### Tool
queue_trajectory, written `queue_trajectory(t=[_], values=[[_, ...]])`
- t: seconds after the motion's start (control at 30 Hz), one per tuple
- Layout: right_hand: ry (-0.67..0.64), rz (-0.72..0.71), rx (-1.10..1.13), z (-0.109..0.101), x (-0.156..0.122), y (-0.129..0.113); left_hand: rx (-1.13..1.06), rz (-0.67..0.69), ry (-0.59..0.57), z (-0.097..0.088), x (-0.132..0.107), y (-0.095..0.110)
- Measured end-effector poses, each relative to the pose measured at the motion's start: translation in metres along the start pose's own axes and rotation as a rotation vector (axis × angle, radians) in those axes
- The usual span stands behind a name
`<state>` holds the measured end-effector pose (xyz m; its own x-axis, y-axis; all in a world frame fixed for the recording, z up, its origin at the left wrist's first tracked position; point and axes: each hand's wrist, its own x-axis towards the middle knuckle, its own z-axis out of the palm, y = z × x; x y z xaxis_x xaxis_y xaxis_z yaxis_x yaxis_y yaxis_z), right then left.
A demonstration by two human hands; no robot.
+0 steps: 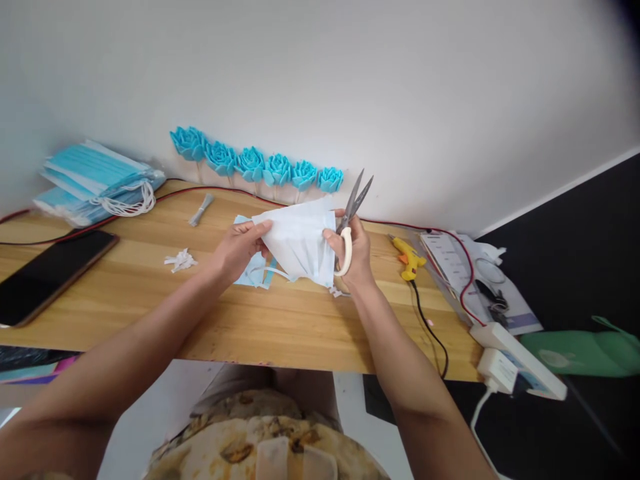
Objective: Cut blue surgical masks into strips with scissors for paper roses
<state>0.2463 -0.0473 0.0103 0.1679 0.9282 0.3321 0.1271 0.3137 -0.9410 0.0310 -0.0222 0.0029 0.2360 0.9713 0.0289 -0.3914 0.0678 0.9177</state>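
A face mask (300, 237), its white side toward me, is stretched between my hands above the table. My left hand (239, 248) pinches its left edge between thumb and fingers. My right hand (357, 250) grips the right edge with the thumb. In that same hand sit scissors (346, 230) with cream handles, the blades pointing up and slightly parted. Under the mask lie light blue cut pieces of mask material (250, 273), partly hidden.
Several blue flowers (250, 163) on sticks lean along the wall. A stack of masks (95, 177) and a phone (55, 273) are on the left. White scraps (181, 260) and a tie bundle (201, 209) lie nearby. Right: yellow glue gun (410, 258), power strip (520, 363), cables.
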Motion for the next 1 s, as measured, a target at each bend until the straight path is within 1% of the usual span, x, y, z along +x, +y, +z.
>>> queue_trajectory(t=[0.2,0.33,0.47,0.57,0.7,0.77,0.9,1.0], values=[[-0.002,0.021,0.009,0.0,0.0,0.004,-0.024,0.021,0.039,0.002,-0.001,0.003],[0.01,0.03,0.072,0.002,0.0,0.003,-0.053,-0.019,-0.002,0.001,0.001,0.001],[0.04,0.089,0.114,0.005,0.001,0.001,-0.057,-0.048,-0.059,0.0,0.0,-0.002],[0.033,0.102,0.116,0.005,0.001,0.002,0.03,-0.047,-0.083,0.001,-0.002,-0.003],[-0.018,0.082,0.173,0.004,0.0,0.006,0.216,-0.042,-0.086,0.002,-0.005,-0.004],[-0.027,0.073,0.212,0.004,0.001,0.009,0.251,-0.027,-0.058,0.002,-0.004,-0.004],[-0.006,0.048,0.224,0.003,0.004,0.012,0.203,0.03,0.038,-0.001,0.001,-0.006],[-0.057,0.047,0.188,0.004,0.004,0.01,0.157,0.039,0.057,-0.002,0.003,-0.008]])
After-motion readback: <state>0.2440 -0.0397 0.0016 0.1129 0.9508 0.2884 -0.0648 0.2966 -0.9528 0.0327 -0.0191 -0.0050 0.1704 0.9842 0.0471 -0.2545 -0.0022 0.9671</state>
